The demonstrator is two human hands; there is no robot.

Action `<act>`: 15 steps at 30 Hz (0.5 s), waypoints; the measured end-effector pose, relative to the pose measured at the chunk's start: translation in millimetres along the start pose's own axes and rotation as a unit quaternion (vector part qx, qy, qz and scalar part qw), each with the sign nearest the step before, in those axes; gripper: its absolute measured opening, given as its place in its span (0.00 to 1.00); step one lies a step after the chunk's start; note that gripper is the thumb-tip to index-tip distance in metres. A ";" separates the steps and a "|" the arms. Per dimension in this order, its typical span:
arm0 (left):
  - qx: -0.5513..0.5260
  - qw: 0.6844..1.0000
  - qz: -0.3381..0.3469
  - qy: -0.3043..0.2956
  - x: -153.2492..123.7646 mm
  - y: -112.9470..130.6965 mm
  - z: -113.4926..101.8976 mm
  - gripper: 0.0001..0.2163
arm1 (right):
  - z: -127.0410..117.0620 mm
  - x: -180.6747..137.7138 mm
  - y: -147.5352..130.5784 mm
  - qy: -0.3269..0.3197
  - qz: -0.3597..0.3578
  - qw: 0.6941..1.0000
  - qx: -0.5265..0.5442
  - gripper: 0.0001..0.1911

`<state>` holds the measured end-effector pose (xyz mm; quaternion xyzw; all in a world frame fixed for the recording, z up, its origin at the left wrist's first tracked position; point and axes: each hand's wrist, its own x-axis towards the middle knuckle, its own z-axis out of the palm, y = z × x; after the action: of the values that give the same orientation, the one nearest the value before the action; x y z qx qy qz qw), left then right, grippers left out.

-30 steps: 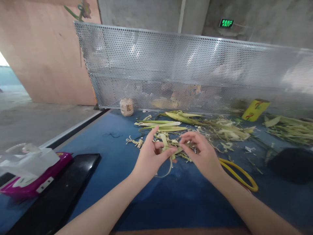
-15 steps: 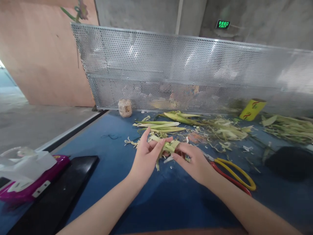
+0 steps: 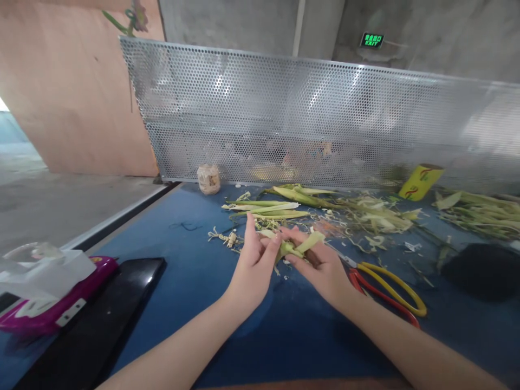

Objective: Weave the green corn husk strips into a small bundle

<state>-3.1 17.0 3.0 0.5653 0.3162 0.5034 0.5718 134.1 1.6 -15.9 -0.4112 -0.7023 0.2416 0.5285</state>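
At your far left, a pink case (image 3: 52, 311) under a clear plastic bag (image 3: 44, 268) and a flat black panel (image 3: 105, 309) sit at the edge of the blue bench (image 3: 182, 260), seemingly set aside from the working area. Toward the middle, the grip of your left hand (image 3: 254, 265) is closed, the thumb pressing one end of a folded leaf strip (image 3: 300, 245) against the fingers. The strip is held just off the bench, which likely leaves it free to bend. It runs straight into your right hand (image 3: 320, 265), whose grip is also clamped on it, cradling the other end. Beyond both hands lie long green leaves (image 3: 264, 208) and scattered trimmings, probably stock kept within reach. Just right of your right hand lie scissors (image 3: 388, 290) with red and yellow handles, touching neither hand. A yellow roll (image 3: 420, 182) stands farther back by the perforated metal screen (image 3: 325, 108).
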 end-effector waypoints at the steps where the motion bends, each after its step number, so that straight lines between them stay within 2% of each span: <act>1: -0.015 1.000 -0.007 -0.013 -0.2 0.5 0.2 0.38 | 1.2 0.1 -1.4 -0.009 0.006 1.000 0.015 0.17; 4: -0.030 0.998 -0.035 -0.036 -0.1 2.8 2.1 0.38 | 4.1 1.0 -4.2 0.003 0.047 0.998 0.051 0.18; 8: -0.054 0.997 -0.059 -0.017 2.5 3.3 2.9 0.39 | 5.0 1.3 -4.8 0.054 0.091 0.993 0.045 0.13; 11: -0.035 0.999 -0.024 0.022 4.6 2.3 -0.1 0.41 | 5.3 0.2 -5.0 0.079 0.084 0.993 0.034 0.12; 15: 0.027 0.999 0.025 -0.004 3.3 4.2 -2.7 0.41 | 5.2 -0.3 -3.8 0.102 0.097 0.989 0.050 0.11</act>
<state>-5.5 20.4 7.4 0.5901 0.3133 0.5065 0.5451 128.1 -0.2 -14.8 -0.4730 -0.5885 0.2839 0.5911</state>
